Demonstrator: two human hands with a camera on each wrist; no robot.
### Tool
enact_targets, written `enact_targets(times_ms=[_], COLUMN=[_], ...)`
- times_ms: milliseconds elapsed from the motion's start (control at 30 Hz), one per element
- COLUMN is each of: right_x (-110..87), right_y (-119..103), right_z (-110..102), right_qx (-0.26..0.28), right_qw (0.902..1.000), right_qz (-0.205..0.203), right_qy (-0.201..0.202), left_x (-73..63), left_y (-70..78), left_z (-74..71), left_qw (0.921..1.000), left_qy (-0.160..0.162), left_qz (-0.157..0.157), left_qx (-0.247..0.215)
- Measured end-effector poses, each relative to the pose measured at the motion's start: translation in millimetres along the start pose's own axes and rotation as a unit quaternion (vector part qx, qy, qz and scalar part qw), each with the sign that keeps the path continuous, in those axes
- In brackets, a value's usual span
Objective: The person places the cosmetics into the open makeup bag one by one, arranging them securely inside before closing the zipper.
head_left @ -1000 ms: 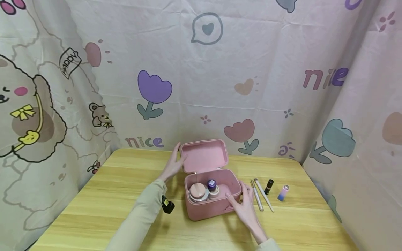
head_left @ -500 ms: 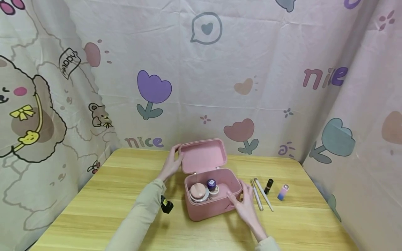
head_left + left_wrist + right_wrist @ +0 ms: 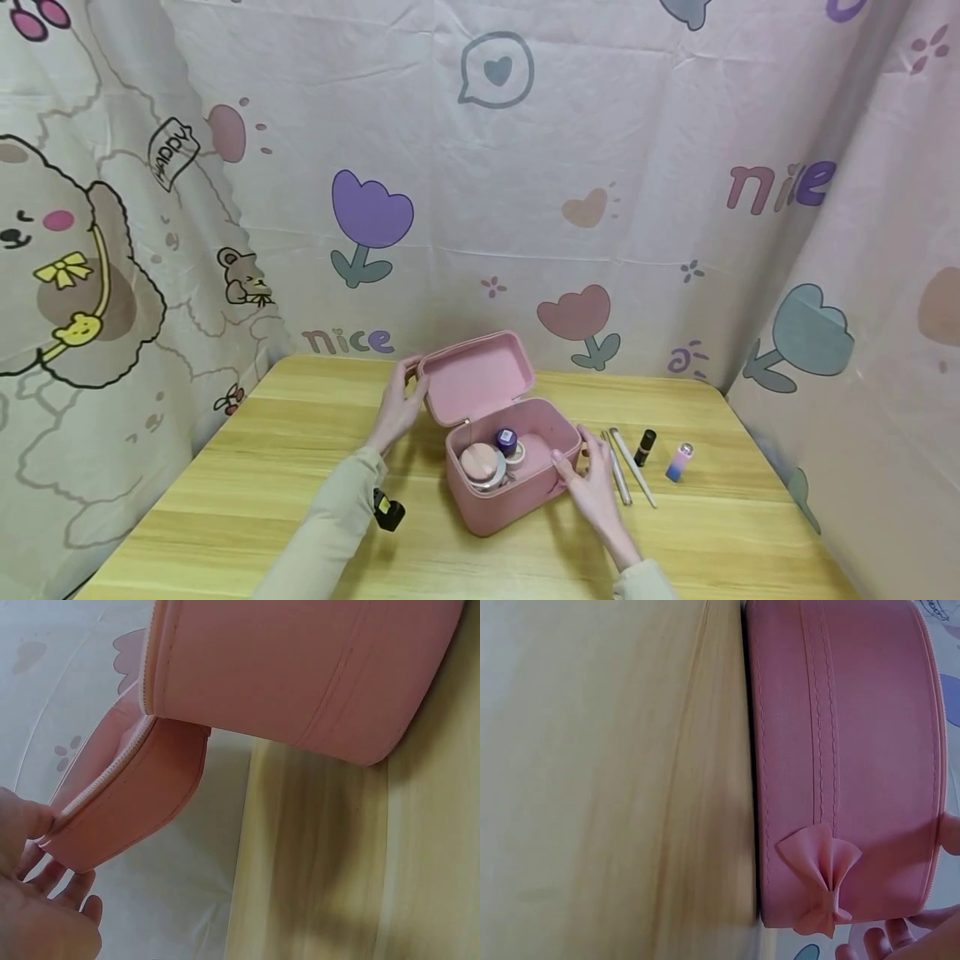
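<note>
A pink zip-up makeup case (image 3: pixel 510 507) stands on the table with its lid (image 3: pixel 480 377) tipped back. My left hand (image 3: pixel 393 410) holds the lid's left corner; in the left wrist view, thumb and fingers pinch its zipped rim (image 3: pixel 105 776). My right hand (image 3: pixel 596 493) grips the case's right end, with the thumb on the front rim. In the right wrist view a pink bow (image 3: pixel 823 874) shows on the case's front. Inside sit a round pale-pink item (image 3: pixel 478 461), a dark purple-capped jar (image 3: pixel 506 440) and a small whitish round item (image 3: pixel 517 454).
Two slim silvery-white pens (image 3: pixel 633 468), a black tube (image 3: pixel 645 448) and a pink-to-blue tube (image 3: pixel 679 462) lie right of the case on the wooden table (image 3: pixel 480 575). A small black object (image 3: pixel 388 511) shows beside the left sleeve. A patterned curtain (image 3: pixel 450 167) stands behind.
The case has turned a little on the table, its lid swinging left and its near left corner shifting right. My left hand has moved left and slightly down with the lid.
</note>
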State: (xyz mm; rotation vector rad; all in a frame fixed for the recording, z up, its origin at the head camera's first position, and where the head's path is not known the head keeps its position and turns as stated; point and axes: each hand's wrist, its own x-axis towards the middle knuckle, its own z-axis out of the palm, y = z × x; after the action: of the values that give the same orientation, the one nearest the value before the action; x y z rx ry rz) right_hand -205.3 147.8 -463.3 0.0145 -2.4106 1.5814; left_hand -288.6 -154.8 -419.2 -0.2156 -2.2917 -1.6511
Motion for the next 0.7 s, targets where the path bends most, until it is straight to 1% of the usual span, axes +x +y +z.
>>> enact_targets(times_ms=[133,400,500,567,700], right_x=[1.5,6.9,8.9,10.0,11.6], right_y=[1,1,1,1,1], right_z=[1,0,-1,-1,-1], right_qx=[-0.006,-0.021,-0.027,-0.031,-0.031], right_qw=[0.9999,0.9991,0.9988,0.9985,0.9984], right_qz=[-0.001,0.008,0.012,0.013,0.007], right_qy=[0.016,0.035,0.04,0.042,0.047], left_x=[-3.8,-11.8,-16.6,-20.4,-28.1], left_y=[0.1,-2.5,-2.6,-1.9,-0.9], left_z=[-0.6,-1.6,-2.4,-3.3,-3.8], left_qw=[0.9998,0.9963,0.9945,0.9939,0.9917], left_qy=[0.017,0.066,0.083,0.09,0.104], left_qz=[0.007,0.054,0.063,0.063,0.075], left_qx=[-0.003,0.007,0.011,0.015,0.017])
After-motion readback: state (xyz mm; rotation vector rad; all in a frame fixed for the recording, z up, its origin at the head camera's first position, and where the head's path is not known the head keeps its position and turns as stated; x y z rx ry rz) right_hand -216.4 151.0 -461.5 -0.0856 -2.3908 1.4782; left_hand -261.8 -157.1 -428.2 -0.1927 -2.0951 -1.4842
